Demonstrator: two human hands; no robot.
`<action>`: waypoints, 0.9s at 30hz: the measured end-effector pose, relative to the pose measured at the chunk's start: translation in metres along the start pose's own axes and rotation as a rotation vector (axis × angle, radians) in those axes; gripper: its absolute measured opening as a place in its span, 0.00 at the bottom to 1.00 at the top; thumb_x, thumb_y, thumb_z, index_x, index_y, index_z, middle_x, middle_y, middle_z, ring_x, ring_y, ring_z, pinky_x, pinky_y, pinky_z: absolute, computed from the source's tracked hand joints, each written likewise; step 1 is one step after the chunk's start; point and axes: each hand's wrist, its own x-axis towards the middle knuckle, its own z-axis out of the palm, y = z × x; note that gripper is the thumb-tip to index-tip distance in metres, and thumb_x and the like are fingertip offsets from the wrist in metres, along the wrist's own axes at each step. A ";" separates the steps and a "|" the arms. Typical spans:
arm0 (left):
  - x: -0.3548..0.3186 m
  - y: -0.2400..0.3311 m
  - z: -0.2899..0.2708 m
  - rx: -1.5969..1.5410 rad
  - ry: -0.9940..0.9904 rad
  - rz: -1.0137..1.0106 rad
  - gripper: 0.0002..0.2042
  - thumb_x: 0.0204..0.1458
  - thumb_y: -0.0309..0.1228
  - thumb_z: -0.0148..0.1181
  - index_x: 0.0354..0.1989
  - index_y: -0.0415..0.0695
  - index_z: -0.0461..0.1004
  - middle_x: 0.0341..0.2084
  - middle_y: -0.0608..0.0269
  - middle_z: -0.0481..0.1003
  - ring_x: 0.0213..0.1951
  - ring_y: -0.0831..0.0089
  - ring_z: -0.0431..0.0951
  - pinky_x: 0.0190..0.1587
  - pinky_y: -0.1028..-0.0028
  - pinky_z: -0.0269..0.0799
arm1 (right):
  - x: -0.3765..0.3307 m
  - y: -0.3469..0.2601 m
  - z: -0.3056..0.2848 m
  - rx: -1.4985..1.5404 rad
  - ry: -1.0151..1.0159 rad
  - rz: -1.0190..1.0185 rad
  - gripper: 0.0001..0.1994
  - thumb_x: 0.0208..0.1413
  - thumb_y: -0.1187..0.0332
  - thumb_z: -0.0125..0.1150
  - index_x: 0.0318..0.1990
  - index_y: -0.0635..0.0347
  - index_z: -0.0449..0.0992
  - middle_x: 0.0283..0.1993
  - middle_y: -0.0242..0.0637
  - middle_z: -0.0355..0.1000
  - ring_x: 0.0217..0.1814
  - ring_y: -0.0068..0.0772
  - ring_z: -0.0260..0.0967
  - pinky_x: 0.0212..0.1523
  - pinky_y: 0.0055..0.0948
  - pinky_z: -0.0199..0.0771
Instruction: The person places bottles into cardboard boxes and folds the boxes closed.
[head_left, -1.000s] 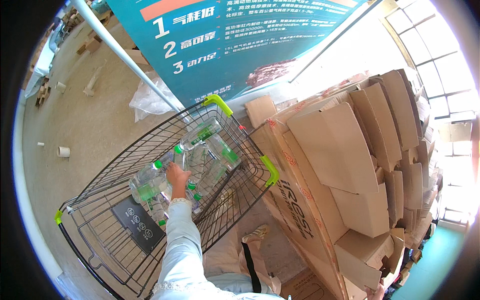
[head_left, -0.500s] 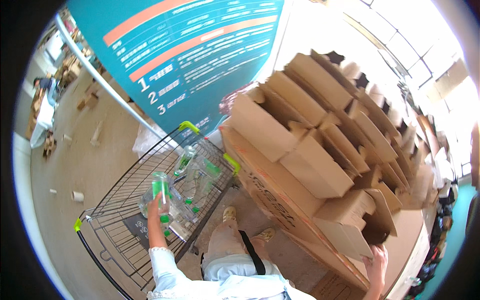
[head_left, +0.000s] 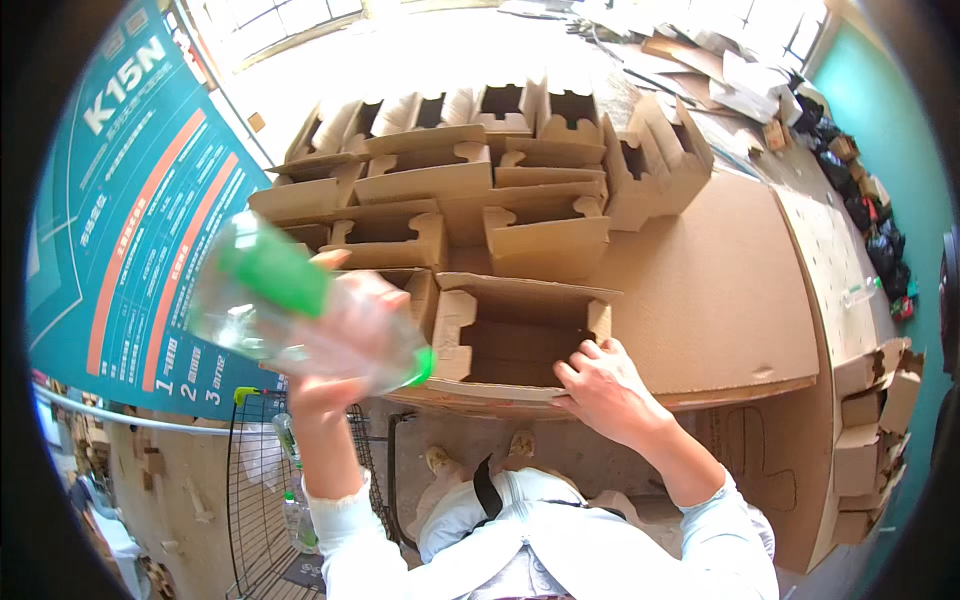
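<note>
My left hand is wrapped round a large clear plastic bottle with a green label and green cap. The bottle is blurred by motion and raised left of the nearest open cardboard box, its cap end tilted down toward that box. At the box's near right corner, the fingers of my right hand are closed over the rim. The box's inside shows bare cardboard. Rows of similar open boxes stand behind it on a large flat cardboard sheet.
A wire shopping trolley stands at the lower left with bottles inside. Beyond it leans a tall teal printed banner. More cardboard boxes are stacked at the right, near dark bags along the teal wall.
My left hand has lifted the bottle from the trolley over toward the boxes. The view has turned right to face the boxes; my right hand still grips a box edge.
</note>
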 end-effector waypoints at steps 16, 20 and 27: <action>0.051 -0.156 0.067 1.591 -1.420 -0.647 0.33 0.31 0.35 0.75 0.52 0.40 0.74 0.41 0.46 0.79 0.46 0.51 0.79 0.53 0.61 0.74 | -0.030 0.006 0.030 0.265 0.365 -0.004 0.05 0.39 0.67 0.64 0.21 0.59 0.79 0.40 0.40 0.66 0.55 0.42 0.62 0.53 0.39 0.67; 0.044 -0.199 0.044 1.670 -1.437 -0.502 0.26 0.40 0.26 0.67 0.53 0.42 0.73 0.46 0.45 0.77 0.51 0.52 0.77 0.53 0.58 0.74 | -0.029 0.008 0.027 0.276 0.408 -0.026 0.06 0.37 0.68 0.65 0.20 0.60 0.77 0.38 0.38 0.66 0.53 0.42 0.63 0.51 0.38 0.69; 0.064 -0.143 0.042 1.311 -1.140 -0.497 0.22 0.50 0.28 0.62 0.56 0.44 0.72 0.44 0.45 0.77 0.48 0.48 0.76 0.53 0.59 0.72 | -0.017 0.013 0.026 0.297 0.454 0.019 0.04 0.37 0.71 0.62 0.21 0.61 0.75 0.39 0.41 0.67 0.56 0.45 0.64 0.52 0.39 0.72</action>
